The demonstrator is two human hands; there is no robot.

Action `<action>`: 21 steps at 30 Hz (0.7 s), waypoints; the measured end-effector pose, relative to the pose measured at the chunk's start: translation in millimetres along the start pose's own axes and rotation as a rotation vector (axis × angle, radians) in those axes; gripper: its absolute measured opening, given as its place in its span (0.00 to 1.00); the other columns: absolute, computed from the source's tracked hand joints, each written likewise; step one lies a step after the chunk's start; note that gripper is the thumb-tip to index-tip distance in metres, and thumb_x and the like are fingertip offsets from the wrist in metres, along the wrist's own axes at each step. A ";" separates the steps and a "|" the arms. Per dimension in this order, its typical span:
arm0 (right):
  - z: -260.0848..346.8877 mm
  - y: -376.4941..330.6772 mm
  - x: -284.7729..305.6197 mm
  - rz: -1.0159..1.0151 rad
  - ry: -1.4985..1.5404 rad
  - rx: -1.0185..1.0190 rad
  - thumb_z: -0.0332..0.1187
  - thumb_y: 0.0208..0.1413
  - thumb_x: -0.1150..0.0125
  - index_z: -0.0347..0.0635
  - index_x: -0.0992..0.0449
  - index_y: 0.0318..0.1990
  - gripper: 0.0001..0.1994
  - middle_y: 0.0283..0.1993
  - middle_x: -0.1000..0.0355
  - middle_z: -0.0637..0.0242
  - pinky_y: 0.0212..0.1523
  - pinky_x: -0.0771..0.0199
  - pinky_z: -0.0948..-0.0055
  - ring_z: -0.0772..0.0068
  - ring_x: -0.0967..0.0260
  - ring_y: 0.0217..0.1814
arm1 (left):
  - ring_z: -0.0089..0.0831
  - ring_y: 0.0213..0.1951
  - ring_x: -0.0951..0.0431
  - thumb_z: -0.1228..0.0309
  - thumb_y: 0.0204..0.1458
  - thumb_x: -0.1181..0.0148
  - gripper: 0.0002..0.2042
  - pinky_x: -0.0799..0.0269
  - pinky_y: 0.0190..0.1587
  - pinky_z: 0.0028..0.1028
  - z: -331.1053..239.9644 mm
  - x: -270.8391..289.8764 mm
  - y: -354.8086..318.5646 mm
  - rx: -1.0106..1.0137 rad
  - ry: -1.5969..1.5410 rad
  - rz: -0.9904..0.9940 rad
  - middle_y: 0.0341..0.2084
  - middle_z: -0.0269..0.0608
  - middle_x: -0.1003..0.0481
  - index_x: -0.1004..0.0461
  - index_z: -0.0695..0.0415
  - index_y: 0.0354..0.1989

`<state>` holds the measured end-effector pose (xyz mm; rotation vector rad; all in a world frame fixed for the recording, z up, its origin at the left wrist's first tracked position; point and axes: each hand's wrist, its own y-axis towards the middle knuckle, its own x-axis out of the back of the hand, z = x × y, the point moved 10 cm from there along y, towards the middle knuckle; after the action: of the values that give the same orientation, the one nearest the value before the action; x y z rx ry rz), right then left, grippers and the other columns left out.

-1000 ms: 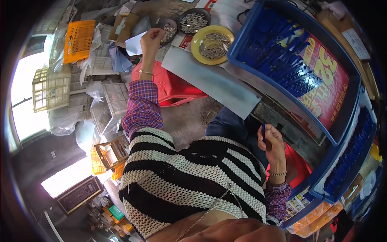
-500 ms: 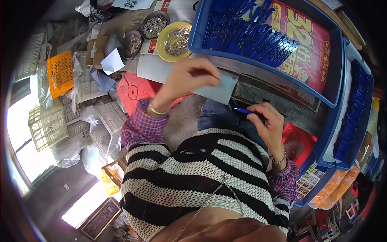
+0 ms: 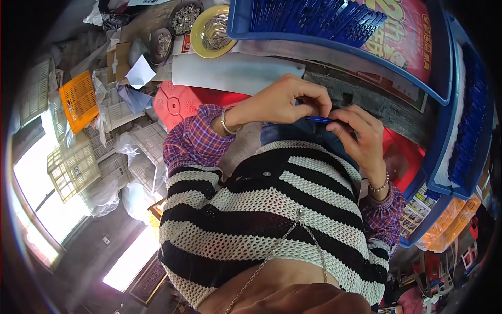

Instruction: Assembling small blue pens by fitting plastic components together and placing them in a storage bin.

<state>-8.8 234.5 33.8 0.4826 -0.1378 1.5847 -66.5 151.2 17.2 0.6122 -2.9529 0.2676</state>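
A slim blue pen part (image 3: 317, 120) lies level in front of my chest, pinched between both hands. My left hand (image 3: 285, 99) closes its fingertips on its left end. My right hand (image 3: 358, 131) grips its right end with thumb and fingers. Just beyond the hands a big blue tray (image 3: 334, 44) holds several more blue pen parts (image 3: 319, 18). A yellow bowl (image 3: 201, 44) of small metal pieces stands to the tray's left.
Two dark bowls (image 3: 183, 18) of metal bits stand by the yellow bowl. A second blue tray (image 3: 449, 162) of blue parts runs along the right. A red plastic stool (image 3: 180, 102), an orange basket (image 3: 78, 99) and white crates (image 3: 73, 167) crowd the left.
My left hand came back from the bowls at the far left and met my right hand at the blue pen part. The view tilted toward the tray.
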 end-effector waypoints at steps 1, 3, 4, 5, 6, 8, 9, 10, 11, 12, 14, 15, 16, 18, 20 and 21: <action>0.5 0.0 -0.2 0.001 0.004 0.000 0.24 0.43 0.35 0.35 0.25 0.32 0.08 0.27 0.29 0.64 0.22 0.34 0.80 0.74 0.33 0.23 | 0.25 0.32 0.25 0.83 0.44 0.44 0.05 0.31 0.35 0.23 0.3 -1.8 0.1 -0.002 0.001 0.008 0.26 0.37 0.25 0.27 0.62 0.30; 2.4 0.1 0.8 -0.013 0.009 0.016 0.24 0.42 0.35 0.35 0.25 0.32 0.08 0.28 0.29 0.64 0.22 0.34 0.79 0.74 0.32 0.23 | 0.25 0.32 0.25 0.83 0.45 0.44 0.05 0.31 0.35 0.23 0.1 -3.8 -0.8 -0.004 0.001 0.016 0.25 0.36 0.25 0.27 0.62 0.30; 2.2 -0.8 0.5 -0.012 0.010 0.015 0.24 0.42 0.35 0.35 0.25 0.32 0.08 0.28 0.29 0.64 0.22 0.34 0.79 0.74 0.32 0.23 | 0.24 0.32 0.25 0.83 0.45 0.44 0.05 0.31 0.36 0.23 0.4 -4.4 -1.0 0.002 -0.007 0.018 0.25 0.36 0.25 0.27 0.62 0.31; 2.3 -1.7 -0.1 -0.009 0.001 0.020 0.24 0.42 0.35 0.36 0.25 0.32 0.08 0.28 0.29 0.64 0.22 0.33 0.79 0.73 0.32 0.24 | 0.24 0.32 0.25 0.83 0.45 0.45 0.05 0.31 0.36 0.23 1.0 -5.0 -1.1 0.008 -0.016 0.020 0.25 0.36 0.25 0.27 0.62 0.31; 2.9 -1.8 -0.1 -0.007 -0.009 0.026 0.25 0.42 0.34 0.36 0.25 0.32 0.08 0.28 0.29 0.64 0.23 0.33 0.79 0.73 0.31 0.24 | 0.24 0.32 0.25 0.83 0.45 0.45 0.05 0.31 0.36 0.23 0.8 -4.9 -1.1 0.006 -0.015 0.021 0.25 0.36 0.25 0.27 0.62 0.31; 4.3 -2.0 -0.6 -0.011 -0.024 0.040 0.25 0.42 0.34 0.36 0.24 0.32 0.08 0.28 0.29 0.64 0.23 0.33 0.78 0.72 0.31 0.24 | 0.24 0.32 0.25 0.83 0.45 0.44 0.05 0.30 0.37 0.22 2.9 -4.5 -1.8 0.016 -0.044 0.019 0.26 0.36 0.25 0.27 0.62 0.30; 5.0 -1.5 -0.9 -0.014 -0.037 0.054 0.25 0.41 0.34 0.36 0.24 0.32 0.09 0.28 0.28 0.64 0.23 0.33 0.78 0.72 0.31 0.25 | 0.24 0.32 0.25 0.83 0.45 0.44 0.05 0.30 0.37 0.22 3.9 -4.0 -2.0 0.013 -0.042 0.018 0.26 0.36 0.25 0.27 0.62 0.30; 5.1 -1.0 -1.0 -0.014 -0.040 0.057 0.25 0.41 0.34 0.36 0.24 0.32 0.09 0.28 0.28 0.64 0.23 0.33 0.78 0.72 0.31 0.25 | 0.23 0.32 0.25 0.83 0.45 0.44 0.04 0.30 0.37 0.22 7.1 -3.7 -2.7 0.030 -0.062 0.017 0.26 0.36 0.25 0.27 0.62 0.30; 5.1 -0.9 -0.9 -0.015 -0.048 0.053 0.25 0.41 0.34 0.37 0.24 0.32 0.09 0.28 0.28 0.64 0.24 0.33 0.77 0.71 0.30 0.25 | 0.23 0.32 0.25 0.83 0.45 0.44 0.04 0.30 0.37 0.22 10.1 -3.5 -3.0 0.046 -0.082 0.016 0.26 0.36 0.25 0.27 0.63 0.30; 5.3 -0.8 -0.8 -0.016 -0.056 0.049 0.25 0.40 0.34 0.37 0.24 0.32 0.09 0.28 0.28 0.64 0.24 0.33 0.77 0.70 0.30 0.25 | 0.23 0.32 0.25 0.83 0.45 0.44 0.04 0.30 0.37 0.22 10.6 -3.1 -3.2 0.044 -0.080 0.015 0.26 0.36 0.25 0.27 0.63 0.30; 5.7 -0.9 -0.7 -0.020 -0.057 0.053 0.25 0.40 0.34 0.37 0.24 0.32 0.09 0.28 0.28 0.64 0.24 0.33 0.76 0.69 0.30 0.25 | 0.23 0.32 0.25 0.83 0.45 0.43 0.04 0.30 0.37 0.22 12.6 -2.4 -3.3 0.052 -0.107 0.017 0.26 0.36 0.26 0.28 0.63 0.30; 5.4 -1.1 -0.5 -0.024 -0.057 0.052 0.25 0.39 0.33 0.37 0.24 0.32 0.09 0.28 0.28 0.64 0.24 0.33 0.76 0.68 0.30 0.25 | 0.23 0.32 0.25 0.83 0.45 0.43 0.04 0.30 0.37 0.22 13.3 -2.4 -3.3 0.050 -0.106 0.017 0.26 0.36 0.26 0.28 0.63 0.30; 5.2 -0.8 -0.5 -0.024 -0.059 0.053 0.25 0.39 0.33 0.37 0.24 0.32 0.09 0.28 0.28 0.64 0.24 0.33 0.76 0.68 0.30 0.25 | 0.23 0.32 0.25 0.83 0.45 0.43 0.04 0.30 0.37 0.22 15.0 -2.4 -3.2 0.058 -0.122 0.017 0.26 0.36 0.26 0.28 0.63 0.30; 5.3 -0.3 -0.6 -0.024 -0.063 0.060 0.26 0.39 0.33 0.38 0.23 0.32 0.09 0.27 0.28 0.63 0.24 0.33 0.75 0.67 0.30 0.25 | 0.23 0.32 0.25 0.84 0.45 0.43 0.04 0.30 0.37 0.22 16.7 -2.4 -2.8 0.065 -0.137 0.018 0.26 0.36 0.26 0.28 0.63 0.30; 3.9 -0.7 -0.2 -0.023 -0.063 0.054 0.26 0.39 0.33 0.38 0.23 0.32 0.09 0.27 0.28 0.63 0.24 0.33 0.75 0.67 0.30 0.25 | 0.23 0.32 0.26 0.84 0.45 0.43 0.04 0.30 0.37 0.22 15.9 -1.6 -2.2 0.053 -0.180 0.007 0.26 0.36 0.26 0.28 0.64 0.29; 2.7 -1.0 0.1 -0.023 -0.063 0.046 0.26 0.39 0.33 0.38 0.23 0.32 0.09 0.28 0.28 0.63 0.24 0.33 0.75 0.67 0.30 0.26 | 0.23 0.32 0.26 0.84 0.45 0.43 0.04 0.30 0.37 0.22 15.9 -1.4 -1.8 0.053 -0.179 0.008 0.26 0.36 0.26 0.28 0.64 0.29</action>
<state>-7.2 233.6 36.1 0.5689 -0.1435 1.5538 -65.7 147.0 1.7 0.6633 -3.1290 0.3075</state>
